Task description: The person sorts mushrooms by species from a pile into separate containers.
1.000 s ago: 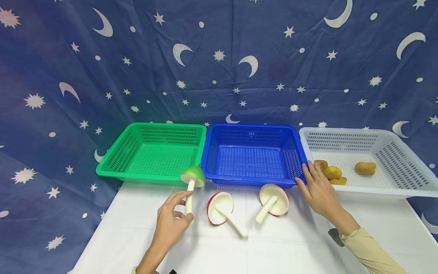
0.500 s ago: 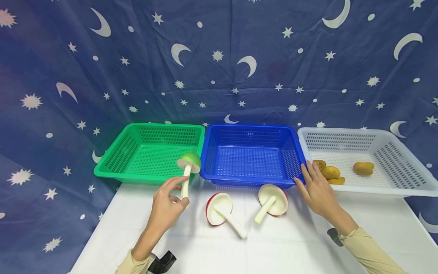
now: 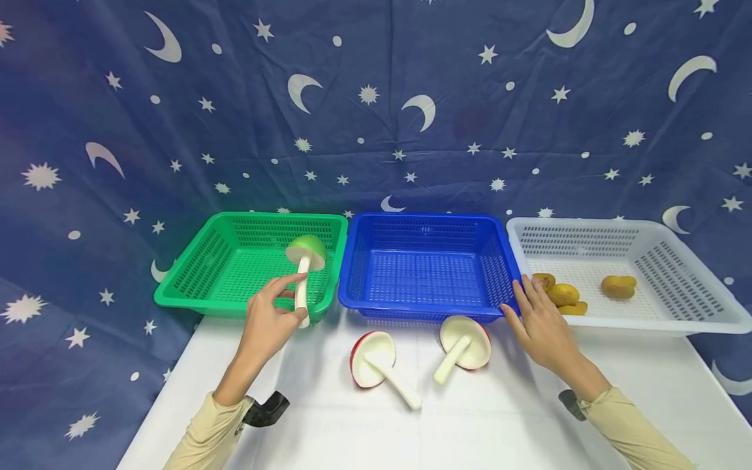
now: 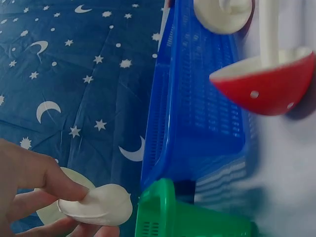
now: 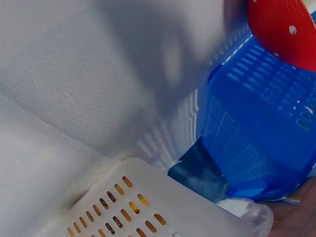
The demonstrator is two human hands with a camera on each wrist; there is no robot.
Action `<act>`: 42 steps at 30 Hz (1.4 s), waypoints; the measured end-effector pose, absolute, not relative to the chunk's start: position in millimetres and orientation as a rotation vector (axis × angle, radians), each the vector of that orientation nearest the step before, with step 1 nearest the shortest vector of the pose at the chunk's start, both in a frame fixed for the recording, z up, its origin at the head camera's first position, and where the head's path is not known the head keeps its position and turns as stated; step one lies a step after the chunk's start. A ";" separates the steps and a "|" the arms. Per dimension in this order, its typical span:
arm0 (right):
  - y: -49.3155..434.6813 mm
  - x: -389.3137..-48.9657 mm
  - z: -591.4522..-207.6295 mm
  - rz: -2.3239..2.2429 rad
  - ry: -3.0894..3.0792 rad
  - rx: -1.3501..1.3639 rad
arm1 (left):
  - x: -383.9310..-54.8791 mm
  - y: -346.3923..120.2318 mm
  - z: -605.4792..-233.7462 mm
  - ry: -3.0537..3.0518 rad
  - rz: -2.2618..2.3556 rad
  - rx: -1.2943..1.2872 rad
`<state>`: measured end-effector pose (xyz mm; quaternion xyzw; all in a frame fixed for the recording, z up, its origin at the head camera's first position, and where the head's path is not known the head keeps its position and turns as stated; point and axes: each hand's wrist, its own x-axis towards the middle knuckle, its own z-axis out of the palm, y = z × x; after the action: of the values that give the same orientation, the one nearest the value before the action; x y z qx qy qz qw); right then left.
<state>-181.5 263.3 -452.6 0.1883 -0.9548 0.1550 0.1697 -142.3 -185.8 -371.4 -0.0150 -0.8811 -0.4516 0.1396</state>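
Left hand point(image 4: 29, 192) at 8 o'clock, fingers pinching white mushroom stem point(image 4: 96, 205). Green basket point(image 4: 187, 215) at 6 o'clock, touching blue basket point(image 4: 197, 98) at centre. Red-capped mushroom point(image 4: 264, 84) at 2 o'clock. Starry blue cloth point(image 4: 74, 64) at 10 o'clock.

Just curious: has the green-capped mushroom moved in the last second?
Yes. The left hand carried the green mushroom up and left, from the green basket's front rim to over its inside.

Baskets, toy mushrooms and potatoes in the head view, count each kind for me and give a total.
Baskets: 3, the green basket, the blue basket, the white basket
Toy mushrooms: 3, the green-capped mushroom, the red-capped mushrooms
Potatoes: 4
Total: 10
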 end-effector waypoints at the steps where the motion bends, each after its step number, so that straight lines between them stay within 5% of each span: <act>1: 263.4 -181.5 -452.3 0.438 -2.712 0.535 | -145.3 -186.7 -371.1 -2.550 -1.299 -0.041; 42: 262.6 -180.5 -451.5 0.445 -2.723 0.530 | -240.8 -209.6 -410.1 -2.886 -1.204 0.082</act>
<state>-180.5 262.6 -451.5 0.1861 -0.9559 0.1563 0.1652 -240.8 -209.6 -410.1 0.0262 -0.9226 -0.3849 0.0069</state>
